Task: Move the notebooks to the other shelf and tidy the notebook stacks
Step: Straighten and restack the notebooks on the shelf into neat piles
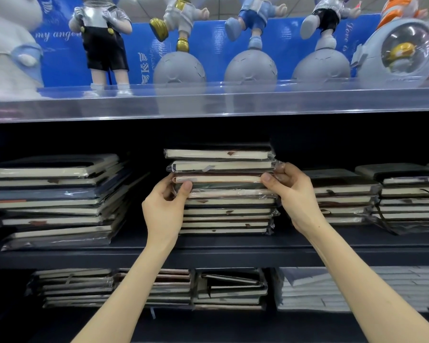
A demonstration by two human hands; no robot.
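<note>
A tall stack of plastic-wrapped notebooks (223, 194) stands in the middle of the dark middle shelf (233, 253). My left hand (165, 206) grips the stack's left side and my right hand (291, 194) grips its right side. Both thumbs press on the page edge of a pink-covered notebook (221, 179), third from the top, with two notebooks lying above it. My fingers reach behind the stack and are hidden there.
A slumped, uneven notebook stack (57, 199) lies left on the same shelf, and two lower stacks (342, 194) sit right. More notebook stacks (154, 288) fill the shelf below. Figurines (181, 45) stand on the clear-edged shelf above.
</note>
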